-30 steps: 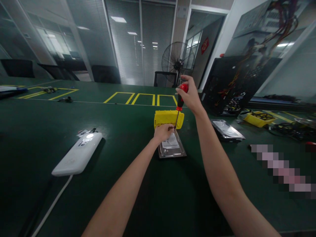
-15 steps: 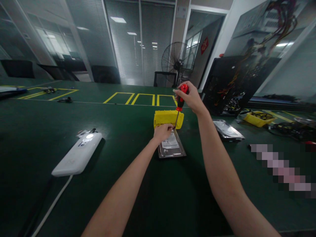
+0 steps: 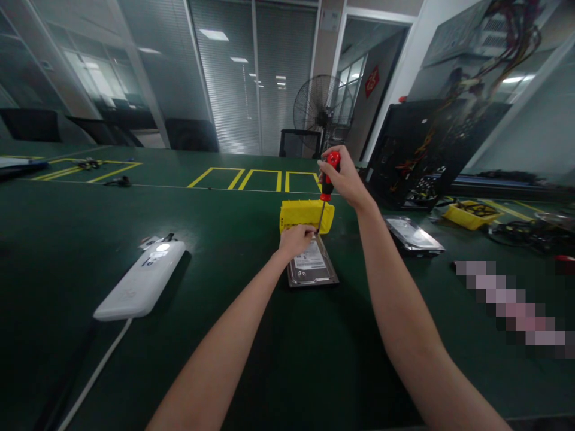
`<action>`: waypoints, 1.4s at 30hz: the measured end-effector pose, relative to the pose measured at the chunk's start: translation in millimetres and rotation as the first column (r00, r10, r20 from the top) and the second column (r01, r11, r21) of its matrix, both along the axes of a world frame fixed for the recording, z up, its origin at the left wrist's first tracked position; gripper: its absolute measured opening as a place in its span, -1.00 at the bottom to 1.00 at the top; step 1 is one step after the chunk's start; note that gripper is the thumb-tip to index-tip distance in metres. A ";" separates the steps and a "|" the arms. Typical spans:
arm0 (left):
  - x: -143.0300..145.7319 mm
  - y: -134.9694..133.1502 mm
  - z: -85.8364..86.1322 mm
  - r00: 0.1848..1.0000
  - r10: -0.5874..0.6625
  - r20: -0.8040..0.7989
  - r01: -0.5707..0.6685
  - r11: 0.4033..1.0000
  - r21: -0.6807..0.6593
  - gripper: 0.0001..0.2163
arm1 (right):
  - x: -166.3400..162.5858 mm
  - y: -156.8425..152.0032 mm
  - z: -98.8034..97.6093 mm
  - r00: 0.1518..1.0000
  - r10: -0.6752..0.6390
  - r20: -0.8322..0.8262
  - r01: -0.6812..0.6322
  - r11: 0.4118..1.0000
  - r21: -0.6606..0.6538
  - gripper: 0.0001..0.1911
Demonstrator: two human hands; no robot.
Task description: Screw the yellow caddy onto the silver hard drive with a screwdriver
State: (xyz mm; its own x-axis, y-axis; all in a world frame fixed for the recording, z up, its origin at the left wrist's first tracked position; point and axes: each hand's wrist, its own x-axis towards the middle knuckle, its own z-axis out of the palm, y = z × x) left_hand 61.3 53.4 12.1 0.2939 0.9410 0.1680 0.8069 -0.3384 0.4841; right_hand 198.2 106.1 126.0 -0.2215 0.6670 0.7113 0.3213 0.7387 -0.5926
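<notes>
A silver hard drive (image 3: 312, 266) with a white label lies flat in front of me. My right hand (image 3: 338, 173), above its far end, is closed around the red and black handle of a screwdriver (image 3: 322, 209). The shaft points down to the drive's far edge. Low over the drive's far left part is my left hand (image 3: 296, 239), its fingers curled together beside the screwdriver tip; whatever they pinch is hidden. Right behind the drive stands a yellow plastic box (image 3: 305, 214), partly covered by the left hand and the shaft.
To the left lies a white power bank (image 3: 141, 281) with a cable. A second hard drive (image 3: 414, 235) is on the right, before an open computer case (image 3: 404, 155). Farther right are a yellow tray (image 3: 471, 215) and tangled cables (image 3: 530, 234). Yellow tape marks the green table (image 3: 251, 347).
The fingers of my right hand have shifted slightly on the screwdriver handle, which leans much as before. My left hand and the hard drive stay in place.
</notes>
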 end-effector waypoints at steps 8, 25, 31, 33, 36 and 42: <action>0.4 -1.0 1.2 1.000 0.009 -0.003 -0.009 1.000 0.006 -0.72 | 1.8 -4.4 3.0 0.997 0.080 -0.023 -0.081 0.995 -0.062 -0.72; 1.1 -3.0 3.7 1.000 0.021 -0.004 -0.021 1.000 -0.010 -0.74 | -3.2 -3.9 1.1 0.998 0.057 0.002 -0.057 0.998 -0.027 -0.66; 1.1 -3.4 3.2 1.000 0.004 -0.008 -0.004 1.000 0.006 -0.73 | -3.2 1.8 -1.6 0.998 0.046 -0.039 -0.047 0.999 -0.015 -0.61; 1.2 -2.8 2.4 1.000 0.009 -0.016 -0.009 1.000 0.008 -0.73 | -4.0 2.8 -2.3 0.996 0.048 -0.072 -0.050 0.999 -0.022 -0.60; 1.1 -1.7 1.2 1.000 0.009 -0.017 -0.009 1.000 0.012 -0.73 | -5.2 3.4 -3.3 0.992 0.039 -0.118 -0.044 0.998 -0.046 -0.62; -0.2 -2.6 1.4 1.000 -0.008 0.003 0.008 1.000 0.010 -0.72 | -3.7 4.1 -3.5 0.981 0.063 -0.185 -0.086 0.989 -0.121 -0.79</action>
